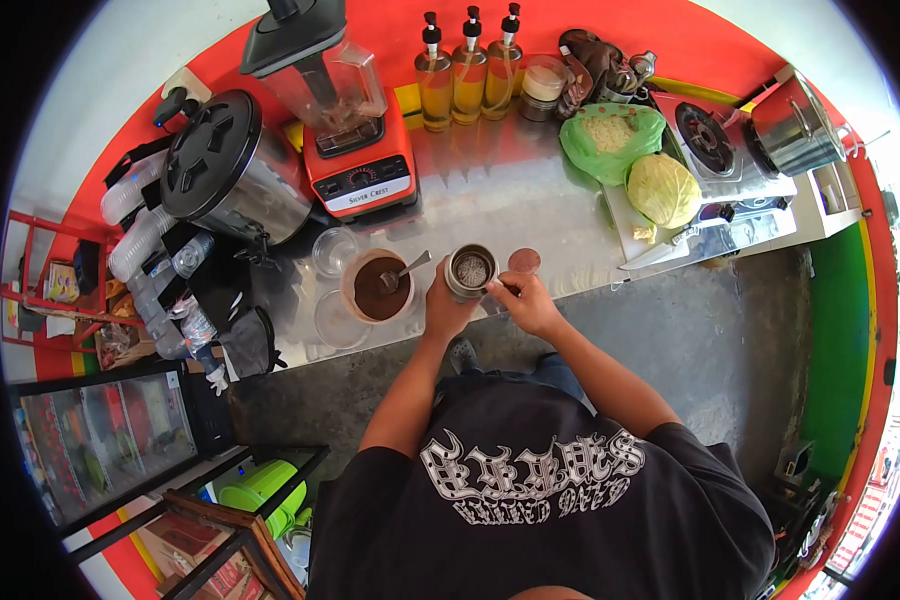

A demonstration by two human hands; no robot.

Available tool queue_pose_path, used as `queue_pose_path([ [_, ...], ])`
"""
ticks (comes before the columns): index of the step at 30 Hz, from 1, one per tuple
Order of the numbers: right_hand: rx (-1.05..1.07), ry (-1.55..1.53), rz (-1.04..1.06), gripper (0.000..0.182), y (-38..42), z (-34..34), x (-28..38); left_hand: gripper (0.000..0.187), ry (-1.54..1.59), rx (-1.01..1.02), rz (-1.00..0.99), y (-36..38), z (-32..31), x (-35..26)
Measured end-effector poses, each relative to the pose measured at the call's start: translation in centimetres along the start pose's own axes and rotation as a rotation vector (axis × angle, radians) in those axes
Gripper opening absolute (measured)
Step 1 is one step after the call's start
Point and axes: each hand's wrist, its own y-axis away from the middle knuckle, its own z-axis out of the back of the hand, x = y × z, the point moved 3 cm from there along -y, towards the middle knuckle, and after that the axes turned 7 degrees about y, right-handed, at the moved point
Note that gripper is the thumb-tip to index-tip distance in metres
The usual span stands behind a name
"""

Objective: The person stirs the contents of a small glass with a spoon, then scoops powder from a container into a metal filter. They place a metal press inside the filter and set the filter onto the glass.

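My left hand (447, 308) is wrapped round the side of a small round metal cup (472, 270), held near the front edge of the counter. Inside the cup a grey, speckled metal bottom or insert shows. Close against the cup's right rim is my right hand (530, 304), its fingers curled and thumb pressed in; what they pinch, if anything, is hidden. Left of the cup stands a tub of dark brown powder (374, 295) with a metal spoon (406, 270) resting in it. A small reddish-brown disc (524, 262) lies just beyond my right hand.
A clear plastic cup (336, 252) and a clear lid (341, 320) flank the tub. Behind are a red blender (363, 178), a large lidded steel pot (240, 170) and pump bottles (468, 85). To the right lie a cabbage (663, 190), a knife (660, 250) and a stove (720, 150).
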Motion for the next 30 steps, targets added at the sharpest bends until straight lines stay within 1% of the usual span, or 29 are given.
queue_pose_path([
  [1,0.006,0.004,0.002,0.045,0.0,-0.1,0.0,0.076,0.002,-0.007,0.001,0.0,0.2,0.6],
  [3,0.014,0.107,0.259,0.043,0.0,-0.5,1.0,0.084,-0.019,0.095,-0.056,-0.2,0.2,1.1],
  [4,0.025,0.109,0.261,0.043,-0.1,-0.7,1.3,0.084,-0.019,0.085,-0.051,-0.2,0.2,1.1],
  [6,-0.072,0.11,0.179,0.041,-0.3,-0.6,1.5,0.084,0.037,0.055,-0.033,-0.1,0.4,1.2],
  [7,-0.068,0.112,0.181,0.041,-0.3,-0.7,1.4,0.084,0.038,0.05,-0.033,-0.1,0.4,1.7],
  [9,-0.003,0.142,0.289,0.04,-0.1,-1.0,1.6,0.084,-0.022,0.051,-0.109,-0.2,0.2,1.9],
  [10,0.002,0.144,0.29,0.04,-0.1,-1.0,1.6,0.086,-0.012,0.074,-0.107,-0.2,0.3,1.9],
  [12,-0.07,0.13,0.221,0.039,-0.1,-0.8,1.4,0.087,-0.005,0.072,-0.066,0.0,0.3,1.1],
  [13,-0.067,0.133,0.223,0.039,-0.1,-0.8,1.4,0.087,-0.001,0.074,-0.03,-0.1,0.3,0.6],
  [15,0.031,0.121,0.247,0.039,0.1,-1.1,1.4,0.087,-0.006,0.056,-0.06,-0.2,0.3,0.8],
  [16,0.03,0.121,0.247,0.039,0.0,-1.2,1.4,0.086,-0.014,0.043,-0.087,-0.1,0.3,1.0],
  [17,-0.013,0.125,0.223,0.039,-0.2,-1.2,1.3,0.086,-0.014,0.044,-0.088,0.0,0.3,1.2],
  [18,-0.056,0.128,0.2,0.038,-0.3,-1.1,1.4,0.086,0.035,0.041,-0.057,0.0,0.2,1.2],
  [19,-0.056,0.129,0.203,0.038,-0.3,-1.1,1.6,0.086,0.082,0.036,-0.027,-0.1,0.2,1.3],
  [21,0.048,0.11,0.23,0.04,0.0,-1.3,1.9,0.086,0.049,0.048,-0.05,-0.3,0.4,1.1],
  [22,0.046,0.109,0.228,0.04,0.0,-1.3,1.8,0.086,0.017,0.064,-0.07,-0.3,0.4,1.0],
  [24,-0.059,0.128,0.202,0.042,-0.2,-1.2,1.1,0.086,0.029,0.056,-0.036,0.0,0.4,0.5],
  [25,-0.059,0.129,0.203,0.042,-0.2,-1.2,0.8,0.085,0.039,0.041,-0.003,-0.1,0.4,0.1],
  [26,-0.013,0.129,0.174,0.042,-0.2,-1.3,0.3,0.085,0.038,0.04,-0.003,-0.1,0.4,-0.2],
  [27,0.034,0.129,0.144,0.043,-0.2,-1.5,0.4,0.079,0.059,0.028,-0.015,-0.1,0.4,-0.3],
  [28,0.033,0.127,0.142,0.043,-0.2,-1.5,0.6,0.073,0.079,0.017,-0.028,-0.1,0.4,-0.3],
  [30,-0.021,0.087,0.099,0.043,-0.2,-1.1,0.8,0.073,0.058,0.027,0.003,-0.1,0.4,-0.3],
])
